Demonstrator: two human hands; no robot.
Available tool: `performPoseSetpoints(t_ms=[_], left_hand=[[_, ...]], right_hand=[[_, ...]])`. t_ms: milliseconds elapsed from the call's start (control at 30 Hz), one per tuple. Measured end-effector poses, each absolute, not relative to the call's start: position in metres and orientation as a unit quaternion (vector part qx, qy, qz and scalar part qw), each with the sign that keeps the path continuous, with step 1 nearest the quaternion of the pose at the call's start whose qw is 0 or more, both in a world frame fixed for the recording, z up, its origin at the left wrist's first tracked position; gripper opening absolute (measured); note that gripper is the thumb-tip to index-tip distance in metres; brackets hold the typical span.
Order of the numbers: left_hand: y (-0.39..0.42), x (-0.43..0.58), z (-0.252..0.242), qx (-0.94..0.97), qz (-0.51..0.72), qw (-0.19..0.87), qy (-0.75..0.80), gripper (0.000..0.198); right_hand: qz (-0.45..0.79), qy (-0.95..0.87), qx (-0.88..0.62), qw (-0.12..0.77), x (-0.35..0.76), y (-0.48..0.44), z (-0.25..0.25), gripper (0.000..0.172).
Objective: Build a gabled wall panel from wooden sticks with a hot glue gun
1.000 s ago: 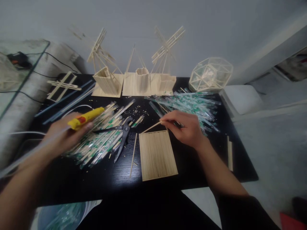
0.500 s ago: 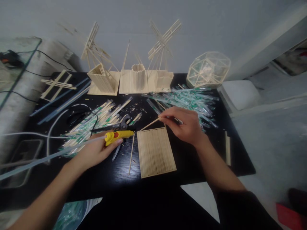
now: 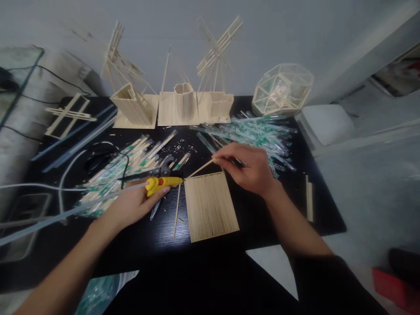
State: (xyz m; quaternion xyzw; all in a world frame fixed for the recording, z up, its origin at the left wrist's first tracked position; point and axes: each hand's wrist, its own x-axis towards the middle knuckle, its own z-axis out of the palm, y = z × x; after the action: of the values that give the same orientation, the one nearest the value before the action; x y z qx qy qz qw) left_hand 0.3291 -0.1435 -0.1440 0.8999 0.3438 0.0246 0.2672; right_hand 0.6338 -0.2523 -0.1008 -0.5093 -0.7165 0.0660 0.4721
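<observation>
My left hand (image 3: 139, 202) is closed around a yellow hot glue gun (image 3: 160, 184), a long clear glue stick running out of its back. Its nozzle meets, or nearly meets, the left end of a thin wooden stick (image 3: 201, 168). The stick's other end is pinched between thumb and fingertips of my right hand (image 3: 247, 166). Just below lies a square panel of wooden sticks (image 3: 212, 209) flat on the black table (image 3: 131, 251). One loose stick (image 3: 176, 212) rests left of the panel. Behind the glue gun are pliers (image 3: 164, 168), partly hidden.
Wrapped chopsticks (image 3: 131, 164) are heaped at left, and clear wrappers (image 3: 259, 131) at right. Along the back stand stick-built models on square bases (image 3: 167, 111) and a faceted frame (image 3: 284, 92). A cross-shaped stick frame (image 3: 70, 114) lies at back left; two sticks (image 3: 309, 201) lie far right.
My view has shifted slightly, so the whole scene sits a little further left and higher. The glue gun's nozzle is now closer to the end of the held stick.
</observation>
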Motion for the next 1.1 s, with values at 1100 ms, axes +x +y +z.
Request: performPoseSetpoints(t_ms=[1100], left_hand=[[-0.168, 0.328, -0.144, 0.918, 0.122, 0.276, 0.259, 0.029]], right_hand=[[0.080, -0.735, -0.499, 0.452, 0.629, -0.249, -0.099, 0.008]])
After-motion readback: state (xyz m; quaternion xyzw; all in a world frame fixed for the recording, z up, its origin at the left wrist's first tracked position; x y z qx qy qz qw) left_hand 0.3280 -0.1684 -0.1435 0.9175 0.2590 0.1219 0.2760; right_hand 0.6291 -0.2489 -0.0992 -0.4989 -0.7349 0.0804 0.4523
